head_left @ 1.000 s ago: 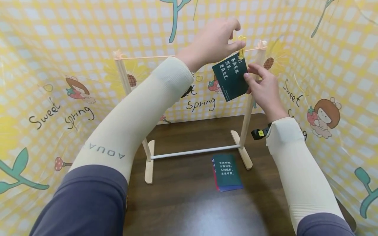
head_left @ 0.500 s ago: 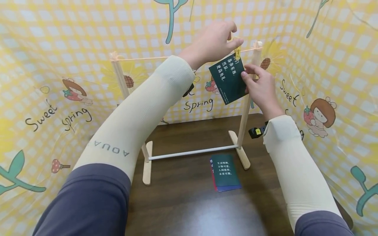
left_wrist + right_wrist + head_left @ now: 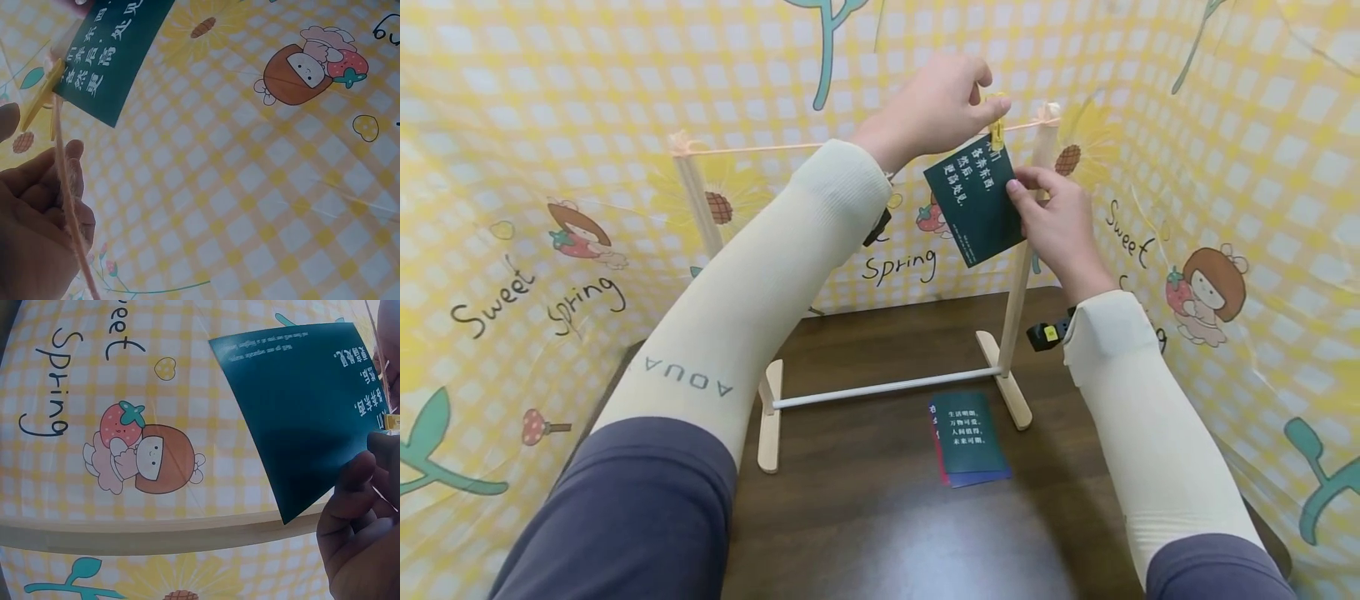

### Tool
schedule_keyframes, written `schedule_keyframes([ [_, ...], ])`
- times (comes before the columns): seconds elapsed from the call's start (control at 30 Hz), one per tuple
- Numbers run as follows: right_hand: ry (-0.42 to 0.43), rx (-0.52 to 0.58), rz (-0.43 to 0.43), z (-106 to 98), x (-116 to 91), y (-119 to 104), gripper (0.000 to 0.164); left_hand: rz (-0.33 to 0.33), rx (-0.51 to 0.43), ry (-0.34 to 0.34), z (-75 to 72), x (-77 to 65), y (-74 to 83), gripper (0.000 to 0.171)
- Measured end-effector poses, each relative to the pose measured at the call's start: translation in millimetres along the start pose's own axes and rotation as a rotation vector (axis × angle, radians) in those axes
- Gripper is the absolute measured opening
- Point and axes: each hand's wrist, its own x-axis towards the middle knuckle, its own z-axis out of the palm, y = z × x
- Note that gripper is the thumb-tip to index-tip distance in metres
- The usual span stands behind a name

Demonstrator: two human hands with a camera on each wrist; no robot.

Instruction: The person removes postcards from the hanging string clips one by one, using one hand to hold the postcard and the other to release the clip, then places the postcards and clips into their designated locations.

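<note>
In the head view, a dark green card with white characters hangs tilted at the right part of a pink string. A yellow clip sits at its top corner on the string. My right hand pinches the card's right edge between thumb and fingers. Up at the clip is my left hand, its thumb right beside the clip and its index finger raised apart. From the left wrist, the clip's two handles stand spread, with the thumb and curled fingers on either side.
The string runs between two posts of a wooden rack with a white crossbar. Several cards, a green one on top, lie stacked on the brown table. Yellow checked cloth encloses the back and sides.
The card has swung slightly, its lower corner dropping a little, with my right hand still gripping its edge. My left hand stays by the clip. The whole head view has shifted slightly.
</note>
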Motion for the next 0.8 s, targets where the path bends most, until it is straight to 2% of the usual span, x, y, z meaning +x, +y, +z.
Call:
schedule_keyframes([
  [0.33,0.004,-0.008,-0.022,1.7,0.8,0.7,0.038,0.008,-0.027,0.022,2.4,-0.2,-1.0,0.053],
  [0.57,0.019,-0.02,-0.043,3.5,1.1,0.3,0.037,0.03,0.009,0.028,3.6,-1.4,-1.6,0.047],
  [0.8,0.033,-0.044,-0.085,7.3,2.4,-0.2,0.036,0.011,-0.003,0.027,3.9,-1.8,-1.8,0.044],
])
